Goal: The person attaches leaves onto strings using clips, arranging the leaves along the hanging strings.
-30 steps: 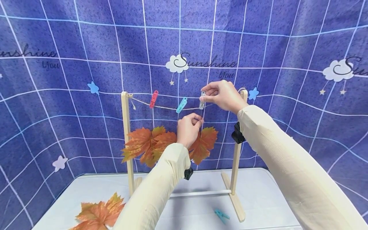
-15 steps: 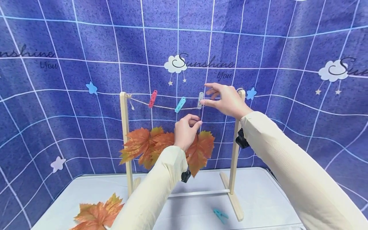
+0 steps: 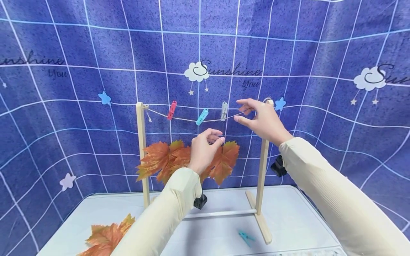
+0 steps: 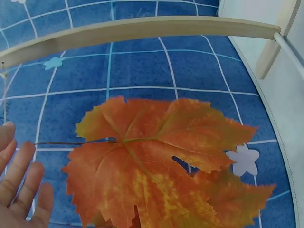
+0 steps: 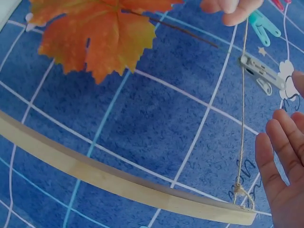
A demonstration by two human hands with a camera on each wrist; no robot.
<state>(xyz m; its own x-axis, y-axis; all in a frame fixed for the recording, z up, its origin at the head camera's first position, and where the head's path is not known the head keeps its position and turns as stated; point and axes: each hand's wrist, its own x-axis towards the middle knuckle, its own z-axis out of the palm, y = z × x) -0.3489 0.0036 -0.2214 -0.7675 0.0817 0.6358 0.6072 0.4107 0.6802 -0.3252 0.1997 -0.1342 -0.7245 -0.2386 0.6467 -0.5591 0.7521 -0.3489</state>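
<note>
A grey clothespin (image 3: 224, 111) is clipped on the twine line (image 3: 184, 120). Beneath it hangs an orange maple leaf (image 3: 225, 161), its thin stem (image 5: 183, 32) running up toward that pin; how the tip sits in the pin is hard to make out. My left hand (image 3: 205, 149) is beside the stem, thumb and forefinger apart, with no grip visible. To the right of the grey pin, my right hand (image 3: 264, 119) has its fingers spread and holds nothing. A red clothespin (image 3: 172, 110) and a blue clothespin (image 3: 202, 116) sit farther left on the line, above more leaves (image 3: 160, 160).
The wooden stand (image 3: 262, 174) holds the line between two posts. On the white table (image 3: 221, 238), a teal clothespin (image 3: 246, 237) lies near the right foot. Another maple leaf (image 3: 107, 238) lies at the front left. A blue patterned cloth (image 3: 320, 149) hangs behind.
My right hand has let go of the grey clothespin and moved right. My left fingers have loosened from the leaf stem and dropped slightly left. The leaf stays hanging.
</note>
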